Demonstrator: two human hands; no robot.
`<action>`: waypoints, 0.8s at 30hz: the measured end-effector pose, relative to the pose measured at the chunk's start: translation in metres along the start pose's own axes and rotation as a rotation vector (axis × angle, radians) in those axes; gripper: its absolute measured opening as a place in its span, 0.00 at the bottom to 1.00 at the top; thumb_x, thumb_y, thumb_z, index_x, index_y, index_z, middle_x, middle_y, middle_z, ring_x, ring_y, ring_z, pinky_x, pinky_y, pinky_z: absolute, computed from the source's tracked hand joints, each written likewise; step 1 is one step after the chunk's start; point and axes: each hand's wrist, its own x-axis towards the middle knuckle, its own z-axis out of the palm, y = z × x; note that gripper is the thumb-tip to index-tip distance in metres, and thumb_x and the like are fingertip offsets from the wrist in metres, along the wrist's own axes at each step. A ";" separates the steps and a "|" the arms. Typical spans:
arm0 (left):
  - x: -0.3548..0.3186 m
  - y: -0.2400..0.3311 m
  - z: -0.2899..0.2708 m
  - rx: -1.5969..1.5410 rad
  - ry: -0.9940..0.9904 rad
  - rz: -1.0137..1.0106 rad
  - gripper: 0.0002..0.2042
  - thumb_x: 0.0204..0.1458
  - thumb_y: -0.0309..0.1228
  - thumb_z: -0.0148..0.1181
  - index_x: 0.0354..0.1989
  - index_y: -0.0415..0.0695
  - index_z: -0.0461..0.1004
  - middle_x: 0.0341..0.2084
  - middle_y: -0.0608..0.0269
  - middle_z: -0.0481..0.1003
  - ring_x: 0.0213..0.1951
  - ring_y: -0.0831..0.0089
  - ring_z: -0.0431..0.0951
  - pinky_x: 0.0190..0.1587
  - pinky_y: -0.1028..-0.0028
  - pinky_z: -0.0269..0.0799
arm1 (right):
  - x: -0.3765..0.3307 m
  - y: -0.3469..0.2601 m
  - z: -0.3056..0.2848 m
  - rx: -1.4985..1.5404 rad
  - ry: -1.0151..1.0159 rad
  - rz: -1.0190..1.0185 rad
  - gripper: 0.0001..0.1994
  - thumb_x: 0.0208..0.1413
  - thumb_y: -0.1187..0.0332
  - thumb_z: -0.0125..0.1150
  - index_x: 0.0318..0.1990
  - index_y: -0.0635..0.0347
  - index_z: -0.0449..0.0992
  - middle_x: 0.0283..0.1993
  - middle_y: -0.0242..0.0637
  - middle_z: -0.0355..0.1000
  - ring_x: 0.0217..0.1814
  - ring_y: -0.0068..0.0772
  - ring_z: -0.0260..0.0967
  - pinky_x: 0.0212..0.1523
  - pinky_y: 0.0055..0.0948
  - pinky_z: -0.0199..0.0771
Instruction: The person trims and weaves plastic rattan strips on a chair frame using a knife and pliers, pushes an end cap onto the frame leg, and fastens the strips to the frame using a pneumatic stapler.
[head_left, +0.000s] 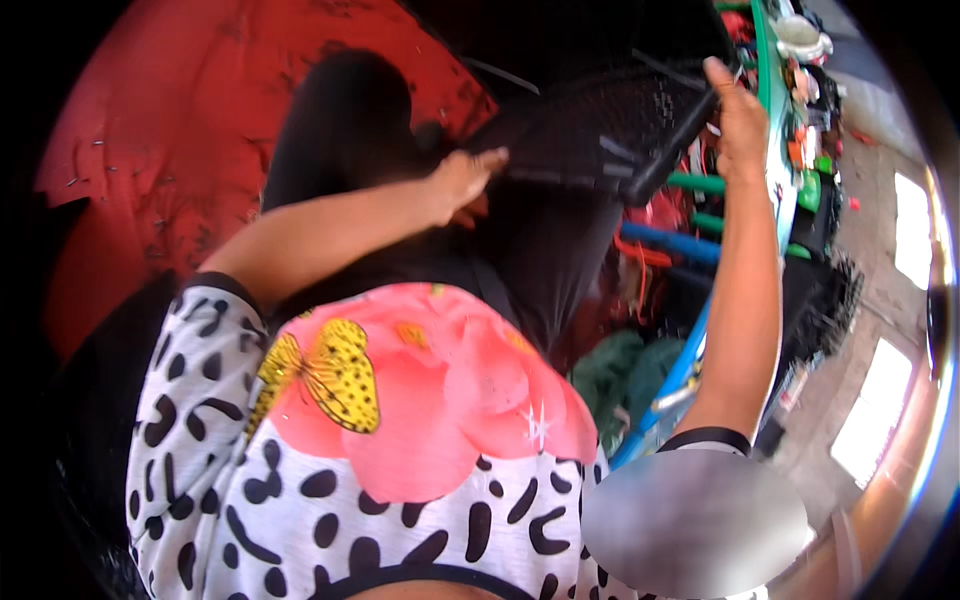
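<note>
Both hands hold a black perforated mesh panel (600, 125) at twelve o'clock. The left hand (462, 182) pinches its seven-o'clock edge; the right hand (738, 115) wraps fingers round its three-o'clock rim (long axis running nine to three), above the red floor (140, 150).

Mesh panel (600, 130) between left hand (462, 182) and right hand (738, 115). Cluttered surface (765, 70) right of panel. Cloth (150, 150) lies left, behind the forearm.

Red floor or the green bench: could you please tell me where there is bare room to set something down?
The red floor left of the left hand is mostly bare. The green bench, beyond the right hand gripping the black mesh panel, is crowded.
</note>
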 end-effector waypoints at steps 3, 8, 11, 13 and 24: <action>0.025 -0.005 0.012 -0.176 -0.157 -0.290 0.37 0.47 0.62 0.43 0.60 0.46 0.56 0.44 0.37 0.68 0.39 0.43 0.72 0.31 0.53 0.72 | 0.043 0.031 0.020 -0.109 0.186 -0.148 0.18 0.38 0.62 0.64 0.34 0.69 0.77 0.33 0.41 0.74 0.33 0.28 0.70 0.35 0.29 0.68; 0.087 -0.032 0.023 -0.516 0.035 -0.212 0.22 0.44 0.39 0.58 0.46 0.42 0.62 0.32 0.49 0.71 0.21 0.56 0.75 0.22 0.61 0.74 | 0.023 0.018 0.030 0.048 0.111 -0.095 0.22 0.34 0.57 0.62 0.28 0.72 0.76 0.30 0.54 0.73 0.36 0.45 0.72 0.39 0.36 0.67; 0.095 -0.051 -0.006 -0.488 0.032 -0.242 0.19 0.45 0.38 0.57 0.43 0.41 0.64 0.28 0.48 0.71 0.21 0.56 0.75 0.21 0.62 0.74 | 0.006 0.014 0.052 -0.028 0.089 -0.127 0.21 0.36 0.56 0.59 0.27 0.72 0.74 0.28 0.58 0.71 0.35 0.47 0.71 0.38 0.36 0.66; 0.097 -0.055 -0.020 -0.477 0.045 -0.289 0.19 0.46 0.38 0.57 0.43 0.40 0.64 0.28 0.48 0.71 0.21 0.55 0.75 0.22 0.62 0.75 | -0.002 0.001 0.058 0.137 0.015 -0.109 0.21 0.37 0.56 0.59 0.26 0.71 0.75 0.27 0.61 0.70 0.35 0.49 0.71 0.38 0.35 0.65; 0.120 -0.069 -0.031 -0.776 0.227 -0.040 0.24 0.38 0.34 0.58 0.45 0.37 0.64 0.37 0.50 0.70 0.30 0.57 0.73 0.25 0.64 0.68 | -0.038 -0.028 0.048 0.589 -0.143 0.037 0.07 0.37 0.72 0.60 0.21 0.69 0.73 0.21 0.36 0.70 0.21 0.29 0.68 0.26 0.23 0.68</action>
